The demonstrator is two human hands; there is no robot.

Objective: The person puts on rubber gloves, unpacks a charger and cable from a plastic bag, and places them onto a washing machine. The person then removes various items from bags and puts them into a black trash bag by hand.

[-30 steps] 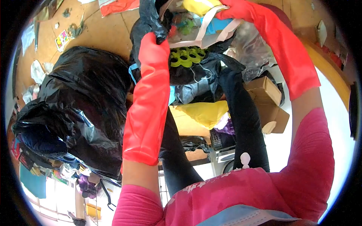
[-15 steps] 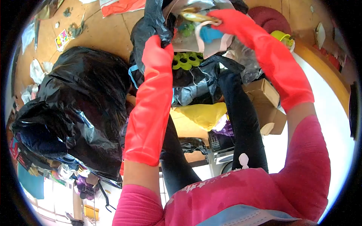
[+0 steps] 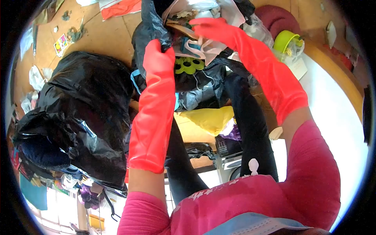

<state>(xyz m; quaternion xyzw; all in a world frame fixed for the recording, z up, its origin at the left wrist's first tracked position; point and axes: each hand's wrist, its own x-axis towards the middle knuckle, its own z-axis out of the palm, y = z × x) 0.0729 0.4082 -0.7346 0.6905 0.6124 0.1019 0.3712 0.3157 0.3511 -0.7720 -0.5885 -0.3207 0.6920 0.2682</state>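
My left hand (image 3: 158, 58), in a long red rubber glove, is closed on the gathered edge of a black plastic bag (image 3: 152, 29). My right hand (image 3: 211, 29), gloved the same way, reaches over a pale pink bag (image 3: 231, 11) set inside the black one. Its fingers are stretched out leftward, beside a long brown piece (image 3: 181, 28) lying among mixed rubbish. Something blue (image 3: 190, 46) and pale pink straps show below that hand. A lime-green piece with round holes (image 3: 189, 64) lies just under the bag's near edge.
A large, full black bag (image 3: 94, 90) stands at left. At right are a lime-green container (image 3: 285, 41) and a dark red round mat (image 3: 276, 19). Between my legs lies a yellow cloth or bag (image 3: 207, 119). Scraps litter the tiled floor (image 3: 113, 29).
My right hand has moved left and slightly down, and the long tan-brown piece it held now lies by its fingertips in the bag. My left hand keeps its hold, shifted slightly left.
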